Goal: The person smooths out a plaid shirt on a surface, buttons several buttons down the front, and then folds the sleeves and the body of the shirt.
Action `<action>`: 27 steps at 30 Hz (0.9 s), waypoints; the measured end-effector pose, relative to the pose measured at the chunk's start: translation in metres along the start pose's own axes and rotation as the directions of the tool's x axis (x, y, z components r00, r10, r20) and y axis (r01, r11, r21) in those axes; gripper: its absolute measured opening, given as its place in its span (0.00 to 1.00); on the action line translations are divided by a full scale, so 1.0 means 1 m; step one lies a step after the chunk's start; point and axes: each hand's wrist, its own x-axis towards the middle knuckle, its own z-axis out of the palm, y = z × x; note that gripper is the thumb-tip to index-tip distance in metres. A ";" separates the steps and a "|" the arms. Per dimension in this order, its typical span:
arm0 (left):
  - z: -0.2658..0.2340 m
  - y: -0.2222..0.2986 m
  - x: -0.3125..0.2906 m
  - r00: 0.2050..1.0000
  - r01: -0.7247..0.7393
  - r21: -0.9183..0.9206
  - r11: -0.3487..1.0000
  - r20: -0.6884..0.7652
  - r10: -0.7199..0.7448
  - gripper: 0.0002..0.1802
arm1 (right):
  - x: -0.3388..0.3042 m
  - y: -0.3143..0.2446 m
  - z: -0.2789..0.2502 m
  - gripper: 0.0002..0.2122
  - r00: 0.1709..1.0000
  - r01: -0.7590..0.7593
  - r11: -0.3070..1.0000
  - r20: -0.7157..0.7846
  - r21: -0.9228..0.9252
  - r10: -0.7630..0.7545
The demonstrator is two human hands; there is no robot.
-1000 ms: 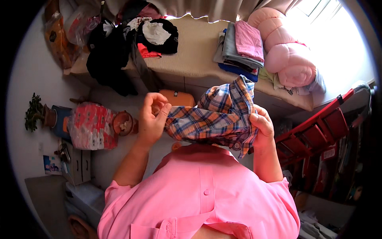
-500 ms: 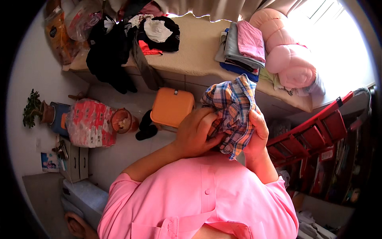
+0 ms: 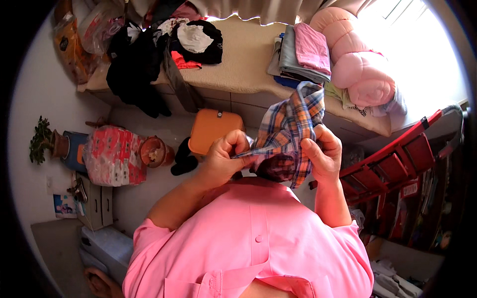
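A plaid cloth garment (image 3: 288,129) in blue, orange and white hangs bunched in front of my chest; its exact kind I cannot make out. My left hand (image 3: 226,156) pinches a stretched-out edge on its left side. On the right, the fingers and thumb of my right hand (image 3: 324,151) are closed on the other edge. Between the hands the fabric gapes, with a darker reddish inside showing low down. Its upper end reaches up in front of the bed edge.
Folded clothes (image 3: 304,54) are stacked on the bed (image 3: 243,54), beside a rolled pink quilt (image 3: 365,74). Dark clothes (image 3: 134,69) drape over its left end. An orange stool (image 3: 216,130) stands on the floor near black slippers (image 3: 184,161). A red ladder (image 3: 392,161) leans at the right.
My left hand has moved left and drawn out an edge of the plaid garment, which was bunched between both hands before. My right hand has shifted slightly and now pinches its edge.
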 end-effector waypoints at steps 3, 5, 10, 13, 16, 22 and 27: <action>-0.008 0.016 0.000 0.986 0.135 -0.053 0.989 0.107 -0.129 0.17 | 0.005 0.000 -0.002 0.09 0.974 0.218 0.937 0.116 -0.273 -0.193; -0.012 0.023 0.005 0.958 0.270 -0.094 0.958 0.125 -0.257 0.15 | 0.005 -0.002 -0.001 0.08 0.956 0.284 0.900 0.168 -0.332 -0.240; -0.011 0.037 0.006 0.921 0.329 0.061 0.942 0.200 -0.335 0.11 | 0.004 -0.007 0.004 0.06 0.963 0.237 0.936 0.189 -0.260 -0.192; -0.007 0.037 0.004 0.940 0.260 0.157 0.953 0.183 -0.287 0.09 | 0.004 -0.007 0.005 0.08 0.954 0.221 0.950 0.253 -0.221 -0.163; -0.002 0.033 0.006 0.974 0.219 -0.006 0.976 0.060 -0.218 0.07 | 0.001 0.000 0.009 0.23 0.982 0.070 0.995 0.182 -0.069 -0.057; -0.003 0.034 0.018 0.940 -0.337 0.396 0.854 0.185 0.286 0.06 | -0.001 0.006 -0.002 0.17 0.845 -0.461 0.842 0.429 0.279 0.321; 0.000 0.040 0.014 0.977 -0.155 0.231 0.961 0.180 0.114 0.12 | 0.002 0.007 -0.001 0.15 0.861 -0.346 0.929 0.438 0.129 0.260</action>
